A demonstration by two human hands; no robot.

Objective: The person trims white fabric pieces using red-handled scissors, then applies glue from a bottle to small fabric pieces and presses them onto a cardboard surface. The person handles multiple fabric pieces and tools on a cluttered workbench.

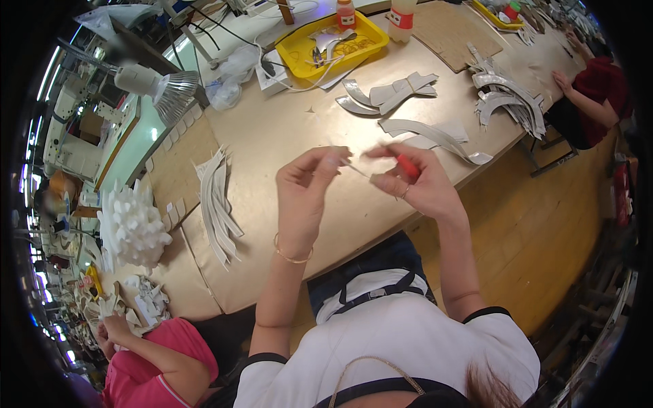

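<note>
"Hands, quick?"

"Left hand, frame centre: it's pinching, thumb pressing against bent fingers, tips gripping one end of a thin pale sliver. Right hand, just right of centre: it's half-curling around a smooth red piece, fingertips blurring."

"Sliver and red piece, same tool?"

"Can't tell. The sliver is spanning the gap between the hands, its right end reaching toward the right thumb. Whether that thumb is pinching it, can't tell either."

"Materials?"

"Tan, faintly shiny tabletop lying under the hands. Glossy, curved pale strip resting beyond the right hand, upper right of centre. Slim, flat off-white strips are fanning out lengthwise, left of centre."

"Farther off?"

"Yellow plastic tray, top centre, holding metal tools and loose bands. Crumpled clear plastic bag sitting left of it. Lumpy, matte white pile bulging at frame left. Ribbed metallic lamp head hanging upper left."
</note>
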